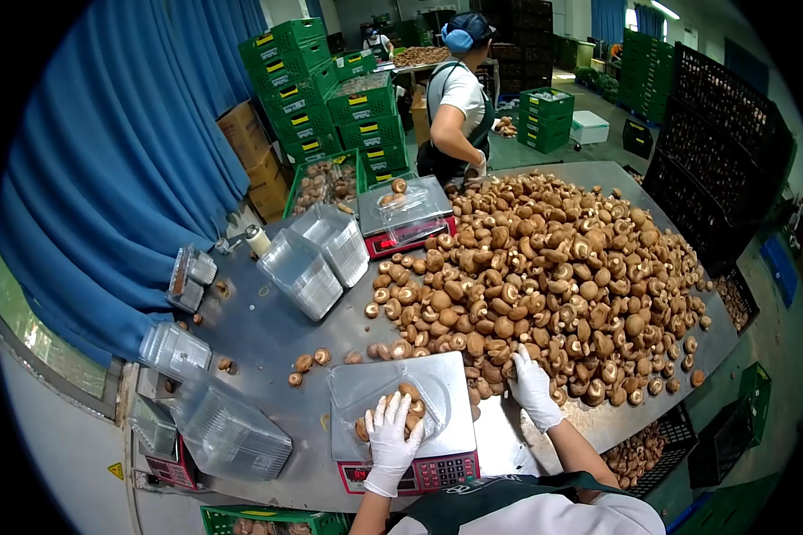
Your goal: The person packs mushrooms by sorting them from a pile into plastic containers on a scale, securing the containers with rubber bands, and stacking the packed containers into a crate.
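Two white-gloved hands show in the head view, both over a metal table (pixel 268 348). The left hand (pixel 391 441) reaches over a clear plastic tray (pixel 352 383), its fingers spread and slightly bent across a few brown mushrooms (pixel 409 390) lying in it; its palm is hidden, so I cannot tell whether it grips any. Under that hand and tray is a scale (pixel 459 392) with a red front, its keypad just to the right of the left wrist. The right hand (pixel 533 388) is at the near edge of a big mushroom pile (pixel 544 267), fingers loosely bent and pointing into it; whether a mushroom is in its grasp cannot be told. The pile spreads ahead of this hand and to both sides.

To the left of the left hand stands a nested stack of clear trays (pixel 227 428), and ahead and to the left lie several loose mushrooms (pixel 303 363). Farther ahead of the left hand, a second scale (pixel 375 209) bears another clear tray with mushrooms on it. Well ahead of both hands, a co-worker (pixel 459 98) in a dark apron stands across the table, beside the pile.
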Motion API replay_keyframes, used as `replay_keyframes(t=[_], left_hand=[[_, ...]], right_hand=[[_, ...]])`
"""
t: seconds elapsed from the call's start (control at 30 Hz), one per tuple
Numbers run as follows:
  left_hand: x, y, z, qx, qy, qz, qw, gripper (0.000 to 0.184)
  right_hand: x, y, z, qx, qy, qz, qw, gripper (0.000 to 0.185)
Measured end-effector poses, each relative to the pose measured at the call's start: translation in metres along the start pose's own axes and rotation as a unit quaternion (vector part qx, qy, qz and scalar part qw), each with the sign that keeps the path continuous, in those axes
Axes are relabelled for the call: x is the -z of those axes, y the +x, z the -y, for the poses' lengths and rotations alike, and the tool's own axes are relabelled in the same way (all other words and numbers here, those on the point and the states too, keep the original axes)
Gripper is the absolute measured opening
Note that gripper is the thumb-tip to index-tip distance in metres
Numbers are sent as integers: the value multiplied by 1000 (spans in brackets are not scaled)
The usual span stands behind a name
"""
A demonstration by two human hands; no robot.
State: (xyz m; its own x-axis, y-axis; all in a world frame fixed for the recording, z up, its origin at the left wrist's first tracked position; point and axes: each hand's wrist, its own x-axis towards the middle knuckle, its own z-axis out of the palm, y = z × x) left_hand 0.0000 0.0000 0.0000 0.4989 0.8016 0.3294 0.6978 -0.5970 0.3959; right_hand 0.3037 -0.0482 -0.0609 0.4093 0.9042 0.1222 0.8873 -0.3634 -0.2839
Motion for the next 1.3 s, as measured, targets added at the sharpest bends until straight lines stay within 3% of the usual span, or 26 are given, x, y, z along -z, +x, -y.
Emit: replay_keyframes(t=[0.2, 0.3, 0.33, 0.37, 0.4, 0.47, 0.5, 0.53, 0.63, 0.8, 0.97, 1.1, 1.17, 1.23, 1.3], left_hand=[[1, -1, -6, 2, 10, -6, 1000, 55], [4, 0, -7, -2, 6, -11, 1000, 54], [6, 1, -7, -1, 8, -7, 1000, 54], [8, 2, -8, 1, 10, -1, 1000, 54], [9, 3, -7, -2, -2, -1, 1000, 54], [9, 5, -7, 7, -15, 4, 1000, 56], [11, 6, -8, 10, -23, 8, 1000, 56], [12, 6, -9, 17, -32, 11, 999, 56], [11, 4, -6, 11, -55, -27, 998, 59], [28, 0, 3, -1, -84, -92, 992, 55], [49, -9, 22, 67, -90, -129, 985, 47], [59, -19, 33, 107, -92, -136, 981, 48], [58, -21, 34, 123, -100, -133, 978, 50], [53, -22, 30, 113, -129, -119, 978, 58], [43, -20, 24, 94, -96, -78, 988, 81]], right_hand=[[10, -7, 0, 28, 17, -67, 997, 57], [35, -10, 15, -24, 108, -42, 993, 55], [45, -9, 21, -89, 226, 3, 970, 55], [52, -8, 24, -156, 338, 49, 927, 55], [44, -8, 20, -132, 418, 18, 899, 54], [35, -3, 12, -125, 635, 82, 758, 46], [28, 0, 7, -99, 654, 99, 743, 47], [55, -3, 20, -92, 756, 161, 628, 54], [74, -10, 39, -45, 816, 229, 528, 65], [72, -19, 65, -49, 787, 271, 553, 54], [71, -23, 92, -14, 754, 281, 593, 56], [72, -24, 109, -17, 711, 280, 645, 56], [68, -24, 113, -1, 644, 268, 716, 57], [67, -26, 119, 1, 632, 264, 729, 61], [59, -29, 121, 16, 626, 224, 747, 60]])
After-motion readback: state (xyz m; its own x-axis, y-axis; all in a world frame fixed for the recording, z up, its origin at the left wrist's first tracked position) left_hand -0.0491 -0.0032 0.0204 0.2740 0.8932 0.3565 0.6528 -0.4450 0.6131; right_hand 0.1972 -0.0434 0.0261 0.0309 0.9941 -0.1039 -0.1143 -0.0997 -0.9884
